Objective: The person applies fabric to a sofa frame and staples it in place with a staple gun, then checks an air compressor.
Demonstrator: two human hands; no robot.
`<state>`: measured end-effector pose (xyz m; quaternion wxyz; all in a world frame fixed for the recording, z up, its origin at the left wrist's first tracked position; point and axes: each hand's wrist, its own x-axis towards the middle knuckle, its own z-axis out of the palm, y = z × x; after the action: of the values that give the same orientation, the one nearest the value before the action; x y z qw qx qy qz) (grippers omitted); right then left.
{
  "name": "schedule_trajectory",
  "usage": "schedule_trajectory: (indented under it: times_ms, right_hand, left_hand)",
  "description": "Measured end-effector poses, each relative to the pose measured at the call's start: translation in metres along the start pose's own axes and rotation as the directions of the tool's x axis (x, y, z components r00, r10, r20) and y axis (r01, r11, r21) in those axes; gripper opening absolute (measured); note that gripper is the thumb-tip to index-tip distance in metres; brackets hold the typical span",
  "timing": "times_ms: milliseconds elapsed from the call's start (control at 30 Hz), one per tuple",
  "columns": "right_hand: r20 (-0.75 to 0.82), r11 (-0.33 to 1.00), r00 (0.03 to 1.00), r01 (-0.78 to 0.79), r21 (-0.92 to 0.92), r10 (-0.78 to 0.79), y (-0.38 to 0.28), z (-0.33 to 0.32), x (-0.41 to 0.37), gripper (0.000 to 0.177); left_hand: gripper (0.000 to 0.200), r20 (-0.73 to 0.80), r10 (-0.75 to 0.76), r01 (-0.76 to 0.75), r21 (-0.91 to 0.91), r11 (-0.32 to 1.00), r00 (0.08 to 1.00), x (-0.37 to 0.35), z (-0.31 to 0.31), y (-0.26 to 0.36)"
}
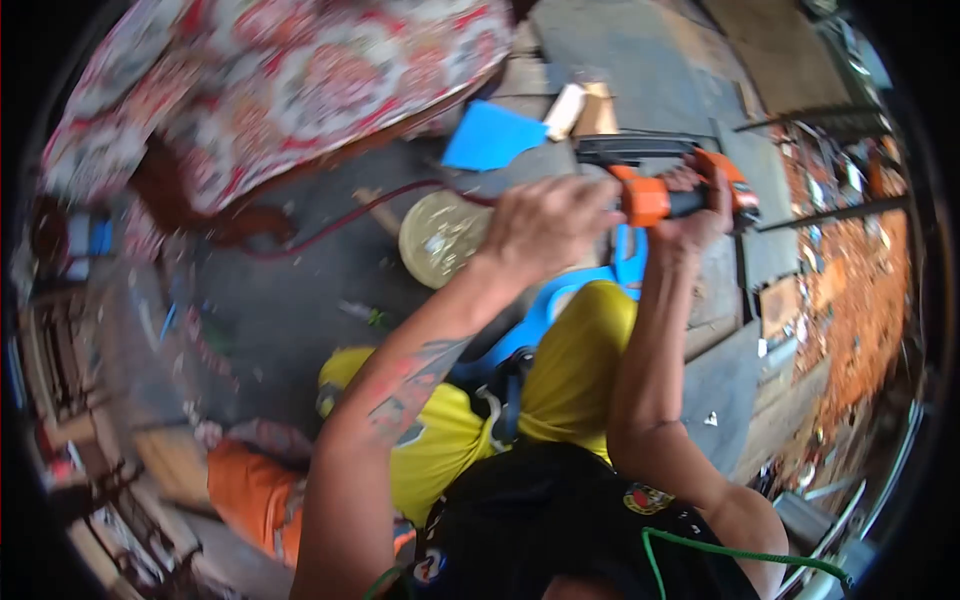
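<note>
One round bowl [410, 248] sits on the floor [320, 310] toward eleven o'clock, close to the middle of the view. Pale yellowish in colour, it holds a loose scatter of small shiny bits [440, 243], too blurred to identify.

The tool [648, 200] is at two o'clock, held off the floor beyond the knees. It is bright orange at both ends, with a black section between them. The right hand [708, 212] has its fingers clamped around this middle section. The left hand [545, 225] is at the tool's nine o'clock end, fingers curled; whether they grip it, touch it or merely overlap it cannot be told.

A dark bar [640, 147] shows at the tool's twelve o'clock side; whether it belongs to the tool is hard to make out. A red hose [350, 217] curves in from ten o'clock and vanishes behind the left hand, so its end is hidden. Beneath the left forearm, a blue plastic piece [545, 308] is partly covered by the yellow trousers [575, 370]. At eleven o'clock, a floral cloth [340, 80] is cut off by the upper edge.
</note>
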<state>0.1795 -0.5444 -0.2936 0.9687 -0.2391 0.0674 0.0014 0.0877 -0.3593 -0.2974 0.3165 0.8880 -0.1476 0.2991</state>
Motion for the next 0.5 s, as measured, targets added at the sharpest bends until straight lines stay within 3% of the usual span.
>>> schedule_trajectory:
  times_ms: [67, 200, 333, 400, 500]
  right_hand:
    - [0.006, 0.999, 1.000, 0.011, -0.036, -0.010, -0.005, -0.025, 0.004, 0.035]
    - [-0.085, 0.998, 0.995, 0.054, -0.040, -0.057, -0.008, -0.049, 0.001, 0.035]
    - [-0.111, 0.999, 0.994, 0.027, 0.032, -0.024, -0.014, -0.059, -0.002, 0.035]
    - [-0.083, 0.999, 0.997, 0.012, 0.047, -0.008, -0.024, -0.070, 0.004, 0.037]
    - [-0.146, 0.989, 0.989, 0.010, 0.145, 0.011, -0.032, -0.073, 0.008, 0.039]
  left_hand:
    - [0.030, 0.027, 0.155, -0.157, 0.135, 0.978, 0.988, 0.002, -0.005, -0.001]
    - [0.034, -0.003, 0.214, -0.211, 0.146, 0.966, 0.977, -0.007, 0.007, -0.006]
    - [0.036, 0.125, 0.161, -0.180, 0.157, 0.971, 0.979, -0.014, 0.018, -0.008]
    - [0.038, 0.204, 0.142, -0.153, 0.038, 0.988, 0.969, -0.015, 0.017, -0.011]
    - [0.040, 0.197, 0.142, -0.141, -0.018, 0.990, 0.970, -0.017, 0.014, -0.016]
